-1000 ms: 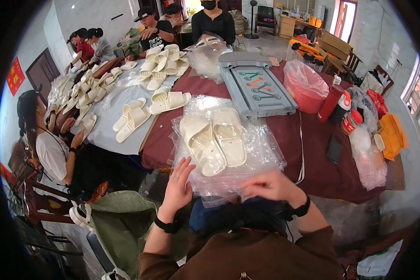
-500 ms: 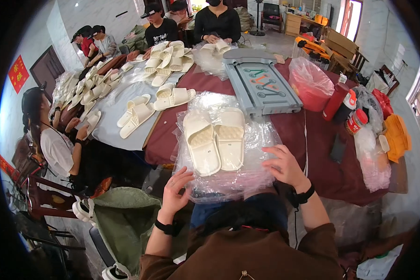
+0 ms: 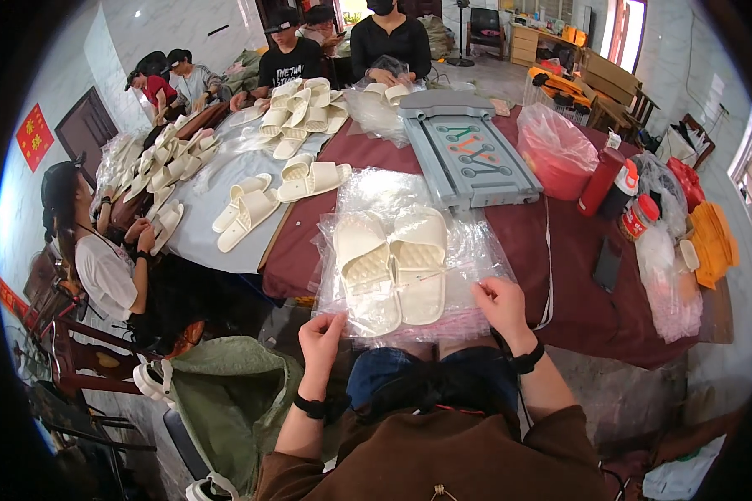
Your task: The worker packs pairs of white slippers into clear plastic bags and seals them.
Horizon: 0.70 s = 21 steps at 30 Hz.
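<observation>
A pair of cream slippers [image 3: 419, 294] lies side by side in front of me, toes pointing away, with clear plastic film over them. The film looks like a clear plastic bag [image 3: 468, 246] around the pair, on a stack of similar bags at the table's near edge. At the bag's near left corner, my left hand [image 3: 318, 344] is closed with thumb and fingertips pinching the plastic. My right hand [image 3: 505, 311] pinches the film on the right side, beside the slippers. Both hands are apart from the slippers themselves.
Beyond the bags stands a grey folding step stool [image 3: 476, 150]. A red tub [image 3: 551, 159], bottles and a dark phone [image 3: 607, 265] are at right. More slippers [image 3: 309, 108] lie on the left table, where co-workers sit. A green sack [image 3: 226, 392] stands at lower left.
Both hands went from spread fingers to pinching the plastic. The film now covers the slippers' soles, and the pair sits slightly nearer me and to the right.
</observation>
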{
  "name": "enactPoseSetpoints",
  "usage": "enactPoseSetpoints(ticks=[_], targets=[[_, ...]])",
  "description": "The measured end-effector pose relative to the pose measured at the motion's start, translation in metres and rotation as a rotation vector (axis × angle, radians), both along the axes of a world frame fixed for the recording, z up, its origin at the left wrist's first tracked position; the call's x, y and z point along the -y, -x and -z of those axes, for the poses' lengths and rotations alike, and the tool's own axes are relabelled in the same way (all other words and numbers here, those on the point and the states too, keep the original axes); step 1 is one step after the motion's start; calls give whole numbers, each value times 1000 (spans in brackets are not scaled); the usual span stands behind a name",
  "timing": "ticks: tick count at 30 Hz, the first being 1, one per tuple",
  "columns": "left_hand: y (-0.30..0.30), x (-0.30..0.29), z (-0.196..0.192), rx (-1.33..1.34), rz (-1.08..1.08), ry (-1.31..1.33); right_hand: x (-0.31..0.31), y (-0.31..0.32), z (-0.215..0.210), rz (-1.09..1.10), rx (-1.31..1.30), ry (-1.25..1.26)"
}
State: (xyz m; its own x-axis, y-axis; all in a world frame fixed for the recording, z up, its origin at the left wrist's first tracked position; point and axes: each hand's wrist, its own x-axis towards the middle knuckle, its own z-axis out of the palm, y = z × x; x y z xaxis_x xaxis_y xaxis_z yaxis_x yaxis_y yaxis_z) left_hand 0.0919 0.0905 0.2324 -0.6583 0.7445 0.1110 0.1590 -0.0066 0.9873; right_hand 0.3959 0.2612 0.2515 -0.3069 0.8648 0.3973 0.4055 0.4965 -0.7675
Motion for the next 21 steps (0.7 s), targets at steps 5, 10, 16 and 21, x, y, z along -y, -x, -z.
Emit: enactPoseSetpoints(ticks=[5, 10, 16, 21], targets=[[2, -4, 12, 117, 47, 25, 9, 14, -9, 168, 341, 40], [3, -5, 12, 94, 23, 52, 35, 38, -37, 144, 260, -538], [2, -5, 11, 98, 45, 43, 56, 74, -31, -484, 295, -532], [4, 1, 11, 119, 118, 37, 32, 75, 0, -271, 338, -302]])
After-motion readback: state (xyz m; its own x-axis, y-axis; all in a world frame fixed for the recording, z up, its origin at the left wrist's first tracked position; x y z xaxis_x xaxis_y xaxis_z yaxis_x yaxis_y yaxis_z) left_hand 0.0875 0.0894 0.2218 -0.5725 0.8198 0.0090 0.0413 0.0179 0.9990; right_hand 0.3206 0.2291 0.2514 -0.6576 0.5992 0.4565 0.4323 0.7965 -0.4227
